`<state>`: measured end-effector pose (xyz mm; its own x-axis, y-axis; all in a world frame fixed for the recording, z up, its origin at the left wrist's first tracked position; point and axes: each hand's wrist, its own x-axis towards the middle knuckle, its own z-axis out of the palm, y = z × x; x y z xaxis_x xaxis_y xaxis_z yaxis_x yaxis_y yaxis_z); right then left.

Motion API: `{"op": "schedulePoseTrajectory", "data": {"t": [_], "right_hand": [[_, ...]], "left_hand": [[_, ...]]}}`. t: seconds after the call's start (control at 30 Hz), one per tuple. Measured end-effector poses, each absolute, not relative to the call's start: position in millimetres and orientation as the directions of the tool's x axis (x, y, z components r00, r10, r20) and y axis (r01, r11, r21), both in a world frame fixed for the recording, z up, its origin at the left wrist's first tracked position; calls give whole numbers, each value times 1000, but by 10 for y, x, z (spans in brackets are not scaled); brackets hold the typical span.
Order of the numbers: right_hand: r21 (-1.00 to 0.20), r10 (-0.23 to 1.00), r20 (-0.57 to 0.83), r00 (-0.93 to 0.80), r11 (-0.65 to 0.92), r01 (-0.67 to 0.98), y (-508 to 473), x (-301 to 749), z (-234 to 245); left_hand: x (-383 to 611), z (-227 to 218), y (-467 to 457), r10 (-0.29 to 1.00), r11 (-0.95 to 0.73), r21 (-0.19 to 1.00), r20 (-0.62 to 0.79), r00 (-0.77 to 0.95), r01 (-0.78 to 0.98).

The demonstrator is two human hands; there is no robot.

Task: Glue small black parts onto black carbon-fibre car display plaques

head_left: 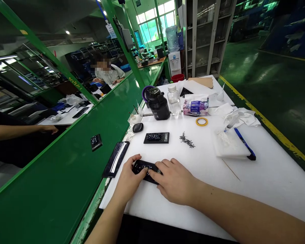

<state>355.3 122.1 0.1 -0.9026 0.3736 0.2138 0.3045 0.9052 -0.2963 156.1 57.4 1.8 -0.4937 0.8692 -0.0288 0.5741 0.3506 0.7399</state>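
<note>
A black rectangular panel (pixel 142 164) with a patterned face and a glossy raised middle lies on the white tabletop in front of me. My left hand (pixel 129 176) grips its left end, fingertips at the far edge and thumb pressed on the middle. Across the right end sits my right hand (pixel 174 179), its fingers curled over the panel and the index fingertip near my left thumb. Just beyond is a similar black panel (pixel 156 138). A pile of small black slivers (pixel 186 139) lies to its right. My hands cover part of the held panel.
Left of my hands lies a glossy dark plate (pixel 116 159); another panel (pixel 96 142) rests on the green bench (pixel 73 162). Farther back stand a black jug (pixel 157 103) and clear bottle (pixel 174 101). Yellow tape (pixel 201 121), a blue cutter (pixel 244 142) and a thin stick (pixel 231 169) lie rightward.
</note>
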Motion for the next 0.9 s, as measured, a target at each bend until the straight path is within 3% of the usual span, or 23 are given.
{"op": "schedulePoseTrajectory", "data": {"t": [0.13,0.27,0.37,0.57,0.7,0.9], "right_hand": [[-291,398,223,-890,899,329,1187,3532,9],[-275,398,226,-889,902,334,1174,3512,15],[-269,401,225,-888,901,339,1173,3503,19],[-281,401,224,-888,899,335,1178,3506,15],[-281,405,227,-886,898,339,1181,3508,26],[-291,409,223,-885,894,340,1174,3510,29]], "left_hand": [[1564,-116,369,861,80,663,331,-387,744],[1604,-127,239,816,-118,367,565,-120,923],[1611,-116,240,800,-175,216,600,11,961],[1601,-136,266,804,-186,152,592,61,971],[1600,-136,268,812,-186,169,580,55,968],[1560,-122,279,859,-176,305,512,-5,936]]}}
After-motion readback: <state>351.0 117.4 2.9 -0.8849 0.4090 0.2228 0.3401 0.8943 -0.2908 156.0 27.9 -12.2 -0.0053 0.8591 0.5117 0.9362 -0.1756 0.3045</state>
